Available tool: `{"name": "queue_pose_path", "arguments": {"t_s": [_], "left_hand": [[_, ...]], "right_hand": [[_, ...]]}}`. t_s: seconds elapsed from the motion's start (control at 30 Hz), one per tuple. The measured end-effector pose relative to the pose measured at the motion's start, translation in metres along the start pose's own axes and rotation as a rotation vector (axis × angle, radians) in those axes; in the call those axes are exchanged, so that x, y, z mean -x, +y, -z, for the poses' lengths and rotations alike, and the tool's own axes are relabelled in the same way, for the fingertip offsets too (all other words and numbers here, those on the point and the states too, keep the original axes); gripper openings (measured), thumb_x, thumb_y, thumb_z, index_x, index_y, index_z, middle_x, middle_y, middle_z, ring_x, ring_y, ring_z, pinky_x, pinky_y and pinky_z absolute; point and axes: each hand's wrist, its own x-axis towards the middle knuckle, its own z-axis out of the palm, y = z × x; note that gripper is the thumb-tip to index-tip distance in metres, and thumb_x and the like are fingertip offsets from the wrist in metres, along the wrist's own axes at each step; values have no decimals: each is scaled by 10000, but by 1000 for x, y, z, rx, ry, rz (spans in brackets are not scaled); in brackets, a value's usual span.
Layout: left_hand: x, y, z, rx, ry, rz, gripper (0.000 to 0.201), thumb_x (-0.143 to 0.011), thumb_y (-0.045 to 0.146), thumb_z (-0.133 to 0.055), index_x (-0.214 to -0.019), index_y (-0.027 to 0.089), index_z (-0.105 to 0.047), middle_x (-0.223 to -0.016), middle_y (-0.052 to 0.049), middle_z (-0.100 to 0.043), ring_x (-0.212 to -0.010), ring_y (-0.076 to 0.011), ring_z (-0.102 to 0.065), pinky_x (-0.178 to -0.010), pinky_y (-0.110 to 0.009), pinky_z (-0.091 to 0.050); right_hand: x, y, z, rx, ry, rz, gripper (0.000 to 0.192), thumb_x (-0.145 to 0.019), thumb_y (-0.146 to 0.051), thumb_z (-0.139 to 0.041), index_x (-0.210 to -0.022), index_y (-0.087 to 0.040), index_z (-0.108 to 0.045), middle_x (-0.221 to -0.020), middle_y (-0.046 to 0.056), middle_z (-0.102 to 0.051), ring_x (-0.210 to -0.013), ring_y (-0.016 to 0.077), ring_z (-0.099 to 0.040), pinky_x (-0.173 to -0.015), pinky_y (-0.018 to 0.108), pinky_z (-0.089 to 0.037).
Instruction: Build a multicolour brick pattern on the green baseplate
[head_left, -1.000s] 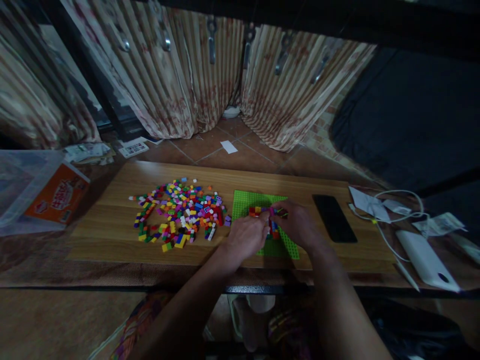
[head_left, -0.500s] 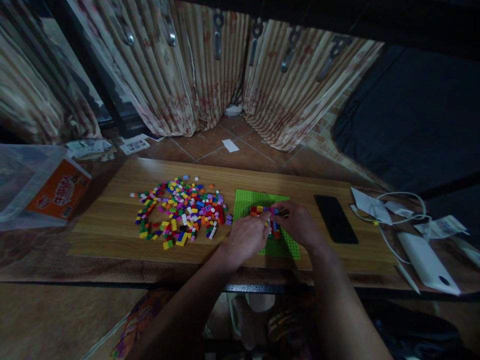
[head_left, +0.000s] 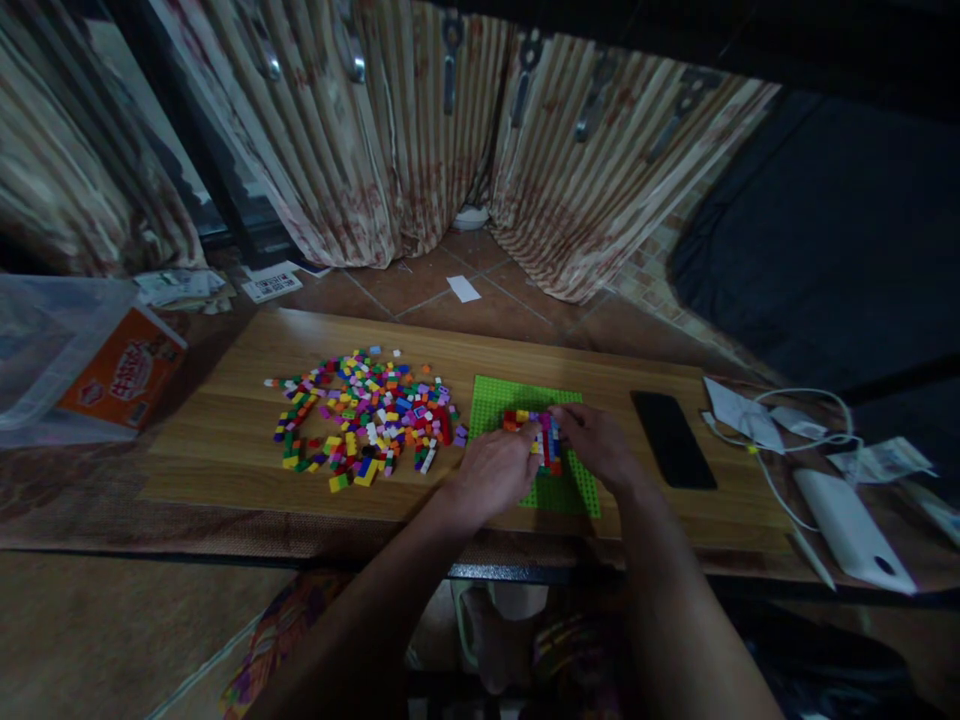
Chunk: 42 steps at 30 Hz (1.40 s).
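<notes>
Matt wood-grain counter (head_left: 225,440) carrying glossy plastic bricks (head_left: 367,425); studded plastic baseplate (head_left: 499,405) lying beside them.

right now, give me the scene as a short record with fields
left hand: on the green baseplate, fingers at the brick build
right hand: on the other side of the brick build, touching it
loose bricks: mixed-colour pile left of the baseplate
surface: wooden board
phone: dark, flat, right of the baseplate
far right: white power bank with cable
</notes>
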Motion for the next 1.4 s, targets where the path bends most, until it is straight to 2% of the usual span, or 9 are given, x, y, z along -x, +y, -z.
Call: {"name": "queue_pose_path", "arguments": {"t_s": [0.1, 0.5, 0.73, 0.9, 1.07, 1.3, 1.4], "left_hand": [[0, 0, -1, 9, 3, -1, 373, -933, 278, -405, -1288, 182, -473, -976, -92, -700, -921, -218, -664, -811, -333, -513], [1, -1, 1, 74, -1, 9, 350, -931, 268, -413, -1259, 194, -512, -962, -87, -693, -938, -214, -653, -839, -337, -502], [0, -3, -4, 60, 25, 1, 345, -922, 279, -428, -1244, 204, -524, -935, -75, -698, -915, -219, -659, -821, -342, -508], [0, -1, 0, 61, -4, 19, 351, -927, 287, -419, -1254, 203, -515, -974, -86, -696, -933, -220, -655, -834, -340, -505], [0, -1, 1, 53, -14, 25, 337, -929, 292, -418, -1234, 206, -532, -952, -82, -695, -938, -217, -654, -838, -339, -506], [5, -2, 4, 57, 14, -15, 379, -929, 282, -416, -1286, 198, -510, -999, -92, -700, -935, -216, -658, -850, -349, -505], [6, -5, 13, 49, 23, 7, 375, -927, 293, -413, -1262, 184, -540, -953, -100, -708, -906, -228, -666, -831, -367, -510]], "right_hand": [[-1, 1, -2, -18, -16, -11, 379, -869, -462, -471, -857, -165, -705, -693, 30, -671, -635, 172, -609, -578, 271, -475], [0, -4, -3, -133, 27, -23, 291, -797, -395, -546, -885, -190, -733, -882, 52, -730, -751, 191, -655, -665, 313, -515], [-1, -3, -4, -164, 21, -44, 298, -785, -386, -548, -883, -174, -733, -858, 51, -732, -708, 182, -649, -651, 311, -513], [2, -13, -6, -98, 47, -1, 283, -801, -376, -525, -828, -181, -728, -810, 40, -727, -732, 184, -657, -707, 316, -510], [3, -13, -9, -4, 111, 37, 257, -816, -367, -525, -829, -210, -728, -855, 32, -737, -807, 198, -663, -792, 352, -500], [2, 4, -5, -181, -29, -29, 400, -853, -492, -478, -948, -180, -710, -822, 37, -718, -742, 188, -655, -659, 305, -521], [3, 1, -5, -190, -38, -46, 377, -816, -495, -543, -942, -180, -710, -851, 39, -720, -752, 187, -648, -655, 300, -515]]}}
